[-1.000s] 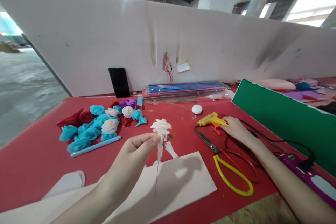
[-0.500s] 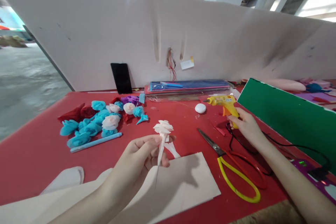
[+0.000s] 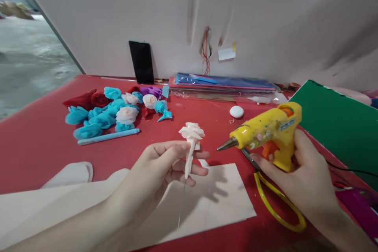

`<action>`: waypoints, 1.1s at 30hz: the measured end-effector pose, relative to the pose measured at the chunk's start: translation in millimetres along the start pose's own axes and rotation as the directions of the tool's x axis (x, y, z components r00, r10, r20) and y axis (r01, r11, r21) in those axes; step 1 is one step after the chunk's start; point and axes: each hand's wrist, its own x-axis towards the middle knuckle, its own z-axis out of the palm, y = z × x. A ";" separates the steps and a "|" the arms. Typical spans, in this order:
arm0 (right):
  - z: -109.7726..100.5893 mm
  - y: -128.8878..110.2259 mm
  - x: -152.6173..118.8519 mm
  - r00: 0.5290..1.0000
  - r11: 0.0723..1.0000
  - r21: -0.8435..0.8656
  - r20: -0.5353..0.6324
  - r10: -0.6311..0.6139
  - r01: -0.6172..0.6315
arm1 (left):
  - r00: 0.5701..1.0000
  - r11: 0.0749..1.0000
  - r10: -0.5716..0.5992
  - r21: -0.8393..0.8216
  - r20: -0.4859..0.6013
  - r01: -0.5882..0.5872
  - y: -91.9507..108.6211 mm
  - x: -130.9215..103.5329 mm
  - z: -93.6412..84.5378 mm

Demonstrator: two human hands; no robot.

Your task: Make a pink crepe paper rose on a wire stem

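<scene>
The left hand pinches the pale paper flower between thumb and forefinger, other fingers spread, holding it upright above the paper sheets. The right hand is wrapped round the handle of the yellow glue gun, whose nozzle is near the flower but apart from it. Scissors lie below the gun, partly hidden. To the left, loose coloured flowers sit on the red table. Farther back, a clear plastic wrapper contains blue sheets; a black phone leans against the wall.
</scene>
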 end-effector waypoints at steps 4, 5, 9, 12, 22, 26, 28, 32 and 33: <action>4.5 1.2 -10.0 0.983 0.987 -0.127 -0.141 -0.120 0.102 | 0.999 1.000 -0.018 -0.011 0.034 0.018 -1.7 -3.6 2.8; 4.8 1.8 -11.2 0.971 0.975 -0.169 -0.170 -0.171 0.142 | 0.999 1.000 -0.017 -0.017 0.036 0.017 -1.9 -4.2 3.5; 6.0 3.2 -11.8 0.880 0.880 -0.378 -0.258 -0.400 0.289 | 0.999 0.999 -0.006 -0.042 0.034 0.008 -0.7 -5.7 5.4; 8.6 2.9 -11.1 0.851 0.837 -0.450 -0.259 -0.457 0.313 | 0.999 0.999 -0.005 -0.051 0.042 0.007 1.6 -6.2 6.9; 12.0 1.9 -11.7 0.871 0.833 -0.482 -0.244 -0.427 0.273 | 0.997 0.993 -0.003 -0.115 0.079 0.012 1.0 -5.0 6.4; 11.1 2.2 -11.9 0.866 0.817 -0.508 -0.240 -0.439 0.274 | 0.995 0.991 -0.002 -0.136 0.096 0.015 0.5 -5.5 6.6; 10.9 1.3 -10.9 0.857 0.801 -0.529 -0.238 -0.456 0.279 | 0.996 0.990 -0.004 -0.137 0.093 0.017 0.9 -5.5 7.0; 11.0 -0.3 -6.0 0.786 0.745 -0.581 -0.271 -0.556 0.326 | 0.996 0.992 -0.037 -0.118 0.077 0.046 3.2 -6.6 7.8; 11.0 -0.4 -4.7 0.764 0.729 -0.595 -0.279 -0.581 0.337 | 0.996 0.992 -0.042 -0.114 0.075 0.051 3.8 -7.0 8.0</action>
